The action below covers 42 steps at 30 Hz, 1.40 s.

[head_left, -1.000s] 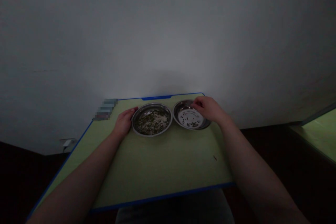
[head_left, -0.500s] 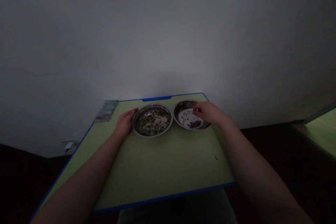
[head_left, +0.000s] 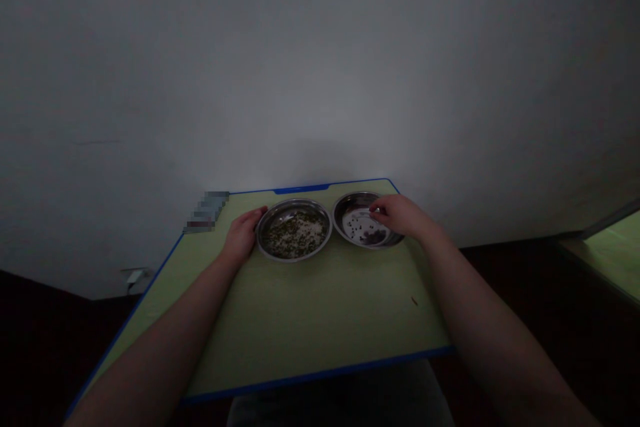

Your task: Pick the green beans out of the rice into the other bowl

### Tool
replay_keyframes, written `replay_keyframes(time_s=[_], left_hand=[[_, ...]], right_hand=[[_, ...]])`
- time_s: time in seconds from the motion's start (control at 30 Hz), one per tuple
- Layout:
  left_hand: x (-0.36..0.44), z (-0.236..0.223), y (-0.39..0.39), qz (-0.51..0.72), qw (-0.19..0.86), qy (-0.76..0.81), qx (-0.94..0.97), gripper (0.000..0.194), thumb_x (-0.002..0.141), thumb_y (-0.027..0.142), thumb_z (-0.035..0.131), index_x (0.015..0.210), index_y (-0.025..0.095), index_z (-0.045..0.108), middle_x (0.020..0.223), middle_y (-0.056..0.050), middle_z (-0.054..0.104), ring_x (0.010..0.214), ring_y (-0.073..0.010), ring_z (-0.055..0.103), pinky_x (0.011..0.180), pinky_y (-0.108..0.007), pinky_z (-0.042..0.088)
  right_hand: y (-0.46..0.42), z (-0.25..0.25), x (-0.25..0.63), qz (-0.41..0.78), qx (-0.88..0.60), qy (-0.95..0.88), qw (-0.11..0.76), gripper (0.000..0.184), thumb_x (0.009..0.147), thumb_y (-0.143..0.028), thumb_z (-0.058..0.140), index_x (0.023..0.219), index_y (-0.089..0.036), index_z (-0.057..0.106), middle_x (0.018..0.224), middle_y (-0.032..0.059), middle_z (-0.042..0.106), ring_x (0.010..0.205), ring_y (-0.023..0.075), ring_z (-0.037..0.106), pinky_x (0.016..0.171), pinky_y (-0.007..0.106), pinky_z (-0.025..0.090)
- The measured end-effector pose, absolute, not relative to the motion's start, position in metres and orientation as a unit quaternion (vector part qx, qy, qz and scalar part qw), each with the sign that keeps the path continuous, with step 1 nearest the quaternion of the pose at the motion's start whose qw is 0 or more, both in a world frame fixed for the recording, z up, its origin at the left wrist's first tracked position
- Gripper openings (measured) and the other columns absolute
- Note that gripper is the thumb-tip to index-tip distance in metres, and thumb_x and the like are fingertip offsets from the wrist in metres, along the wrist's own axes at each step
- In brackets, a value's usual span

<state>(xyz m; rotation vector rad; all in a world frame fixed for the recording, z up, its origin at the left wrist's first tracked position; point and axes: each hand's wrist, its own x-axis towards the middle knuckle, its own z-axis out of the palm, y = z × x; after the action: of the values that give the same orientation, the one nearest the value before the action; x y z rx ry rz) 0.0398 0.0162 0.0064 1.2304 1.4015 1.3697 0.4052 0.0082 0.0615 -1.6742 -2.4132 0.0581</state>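
Observation:
Two round stainless steel bowls stand side by side on a small table. The left bowl (head_left: 295, 258) holds a mix of pale grains and green and dark bits. My left hand (head_left: 243, 235) rests against its left side with the fingers along the rim. The right bowl (head_left: 350, 196) has dark small pieces scattered on its bottom, with a darker heap at the near side. Over the right part of that bowl is my right hand (head_left: 397, 213), its thumb and fingertips bent together. Whatever is between those fingertips is too small to make out.
The pale green table (head_left: 300, 320) has a blue edge and stands against a grey wall (head_left: 320, 67). A small thin brown scrap (head_left: 415, 301) lies at its near right. A blurred-out grey item (head_left: 206, 212) lies at the far left corner. A plug (head_left: 135, 276) sits in the wall socket.
The whole view has shifted slightly, so everything lies a little further right. My left hand stays at the left bowl, and my right hand stays over the right bowl with little finger movement.

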Motion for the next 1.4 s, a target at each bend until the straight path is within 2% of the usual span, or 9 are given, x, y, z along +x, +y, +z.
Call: replay_keyframes(time_s=[0.17,0.3,0.43,0.63,0.83,1.13,1.4], left_hand=[[0.043,0.009,0.014,0.546,0.424,0.55,0.468,0.042,0.066,0.044,0.061,0.097,0.017,0.069,0.096,-0.006,0.07,0.095,-0.0246,0.062,0.085,-0.035,0.046],[0.046,0.015,0.012,0.545,0.405,0.559,0.475,0.039,0.066,0.044,0.062,0.093,0.017,0.07,0.095,-0.006,0.071,0.095,-0.0247,0.061,0.085,-0.034,0.045],[0.047,0.016,0.011,0.541,0.404,0.568,0.471,0.041,0.066,0.044,0.062,0.094,0.016,0.069,0.094,-0.006,0.071,0.094,-0.0245,0.062,0.084,-0.034,0.046],[0.046,0.012,0.013,0.551,0.401,0.559,0.472,0.043,0.065,0.046,0.062,0.094,0.015,0.069,0.095,-0.007,0.071,0.095,-0.0242,0.062,0.086,-0.034,0.045],[0.044,0.007,0.016,0.553,0.426,0.541,0.468,0.046,0.064,0.045,0.064,0.097,0.012,0.068,0.095,-0.009,0.07,0.094,-0.0247,0.062,0.086,-0.035,0.045],[0.045,0.01,0.015,0.551,0.416,0.552,0.468,0.046,0.062,0.047,0.065,0.094,0.014,0.07,0.093,-0.007,0.071,0.094,-0.0255,0.062,0.086,-0.036,0.045],[0.039,0.003,0.019,0.543,0.415,0.549,0.481,0.048,0.064,0.047,0.064,0.099,0.015,0.068,0.097,-0.007,0.07,0.096,-0.0249,0.061,0.088,-0.035,0.044]], right_hand=[[0.014,0.073,0.385,0.0,-0.554,-0.825,0.109,0.023,0.081,-0.031,0.049,0.087,-0.021,0.069,0.079,0.0051,0.068,0.072,0.015,0.058,0.061,0.025,0.037],[0.027,0.085,0.343,-0.022,-0.498,-0.861,0.106,0.026,0.083,-0.031,0.047,0.094,-0.021,0.068,0.088,0.0058,0.069,0.079,0.0159,0.059,0.069,0.026,0.039],[0.042,0.09,0.294,-0.05,-0.438,-0.897,0.044,0.025,0.08,-0.027,0.05,0.096,-0.022,0.069,0.097,0.0085,0.068,0.089,0.0204,0.06,0.076,0.029,0.041],[0.055,0.079,0.248,-0.111,-0.389,-0.913,-0.051,0.023,0.078,-0.014,0.05,0.089,-0.013,0.07,0.094,0.0161,0.069,0.088,0.0259,0.062,0.077,0.035,0.042],[0.055,0.061,0.233,-0.142,-0.372,-0.917,-0.031,0.024,0.081,-0.013,0.047,0.086,-0.01,0.07,0.089,0.0176,0.069,0.088,0.0259,0.062,0.085,0.041,0.036],[0.05,0.059,0.233,-0.13,-0.378,-0.916,-0.027,0.023,0.082,-0.015,0.047,0.086,-0.012,0.069,0.092,0.0158,0.068,0.089,0.0255,0.061,0.084,0.041,0.036],[0.052,0.068,0.248,-0.111,-0.376,-0.92,0.008,0.023,0.081,-0.018,0.047,0.091,-0.015,0.067,0.098,0.0138,0.068,0.092,0.0252,0.06,0.084,0.039,0.038]])
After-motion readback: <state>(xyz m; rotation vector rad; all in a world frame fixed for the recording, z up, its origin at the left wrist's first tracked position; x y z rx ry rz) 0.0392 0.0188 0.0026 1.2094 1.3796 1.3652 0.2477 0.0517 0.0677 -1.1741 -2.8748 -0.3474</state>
